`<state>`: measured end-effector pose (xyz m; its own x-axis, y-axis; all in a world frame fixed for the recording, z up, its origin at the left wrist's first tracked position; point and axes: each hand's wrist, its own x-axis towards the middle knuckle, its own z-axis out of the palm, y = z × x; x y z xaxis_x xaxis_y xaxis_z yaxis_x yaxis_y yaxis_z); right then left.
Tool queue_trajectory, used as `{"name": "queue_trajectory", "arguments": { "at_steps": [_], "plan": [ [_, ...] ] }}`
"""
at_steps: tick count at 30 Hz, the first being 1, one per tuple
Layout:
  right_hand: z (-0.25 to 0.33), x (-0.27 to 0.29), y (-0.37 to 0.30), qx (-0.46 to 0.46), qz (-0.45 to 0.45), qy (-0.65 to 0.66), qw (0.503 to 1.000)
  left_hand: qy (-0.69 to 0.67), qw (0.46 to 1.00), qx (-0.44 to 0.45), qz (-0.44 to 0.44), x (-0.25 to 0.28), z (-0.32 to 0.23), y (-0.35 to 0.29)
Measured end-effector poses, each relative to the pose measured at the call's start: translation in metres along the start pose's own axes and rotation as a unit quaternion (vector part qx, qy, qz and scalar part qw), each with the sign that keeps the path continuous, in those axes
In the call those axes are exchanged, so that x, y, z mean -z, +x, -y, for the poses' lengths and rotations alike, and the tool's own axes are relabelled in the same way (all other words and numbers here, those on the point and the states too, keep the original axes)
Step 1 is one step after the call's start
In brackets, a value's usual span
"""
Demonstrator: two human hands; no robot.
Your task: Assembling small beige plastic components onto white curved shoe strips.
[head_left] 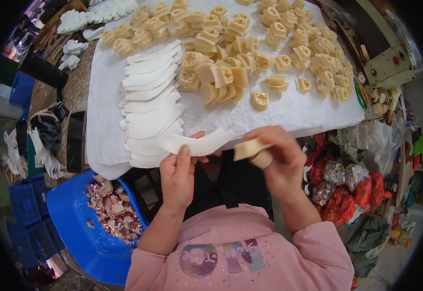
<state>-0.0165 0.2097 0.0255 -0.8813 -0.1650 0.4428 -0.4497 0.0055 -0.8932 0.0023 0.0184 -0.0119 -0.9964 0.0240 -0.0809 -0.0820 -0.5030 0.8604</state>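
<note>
A white strip (202,144) and a beige block (246,149) were held at the near edge of the table (294,116).
The strip was pinched by the left hand (177,174), the block clasped by the right hand (284,157); other strips (150,104) were stacked left, other blocks (222,76) spread farther.

Left fingers (184,151) pinch white strip (205,144); right fingers (278,139), beige block (248,148).

head-worn fisheye, facing down, near the worktable (105,114)

You wear a pink top (235,228) with half-length sleeves (324,245). A speckled print of large purple-and-teal letters (199,260) crosses its front, and your trousers (248,182) are black.
</note>
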Motion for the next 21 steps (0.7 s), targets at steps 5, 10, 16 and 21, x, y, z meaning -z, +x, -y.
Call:
{"name": "queue_trajectory", "arguments": {
  "at_steps": [5, 10, 16, 21],
  "plan": [
    [-0.017, -0.039, -0.004, 0.125, -0.01, -0.055, 0.991, -0.039, 0.999, 0.004, 0.004, -0.015, -0.006, -0.011],
    [-0.026, -0.044, -0.005, 0.232, -0.022, -0.098, 0.967, -0.068, 0.997, 0.002, 0.031, -0.018, -0.01, -0.019],
    [-0.025, -0.041, -0.003, 0.225, -0.022, -0.098, 0.969, -0.035, 0.999, 0.008, 0.035, -0.018, -0.01, -0.021],
    [-0.026, -0.041, -0.004, 0.222, -0.031, -0.111, 0.968, -0.003, 0.999, 0.012, 0.034, -0.019, -0.011, -0.022]
  ]
}}
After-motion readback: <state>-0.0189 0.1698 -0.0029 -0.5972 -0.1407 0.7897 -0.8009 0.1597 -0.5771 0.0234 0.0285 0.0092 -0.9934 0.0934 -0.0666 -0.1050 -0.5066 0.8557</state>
